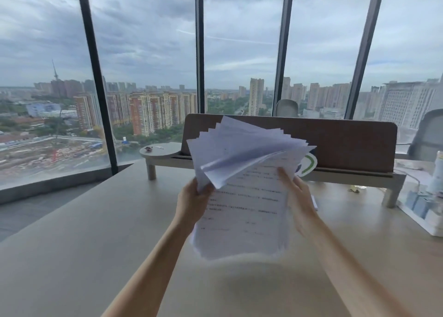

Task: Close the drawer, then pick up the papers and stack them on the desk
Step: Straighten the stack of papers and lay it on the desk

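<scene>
A thick sheaf of white printed papers (242, 204) is held upright above the pale desk (96, 232), its lower edge just off the surface. The upper sheets fan out and curl over toward the left. My left hand (193, 200) grips the sheaf's left edge, thumb over the folded sheets. My right hand (297, 196) clasps the right edge, fingers behind the pages. No drawer is in view.
A brown divider panel (347, 144) on a low grey shelf (163, 152) runs across the desk's far side. Boxes and a bottle (431, 196) crowd the right edge. Chair backs stand beyond. Floor-to-ceiling windows lie ahead and left.
</scene>
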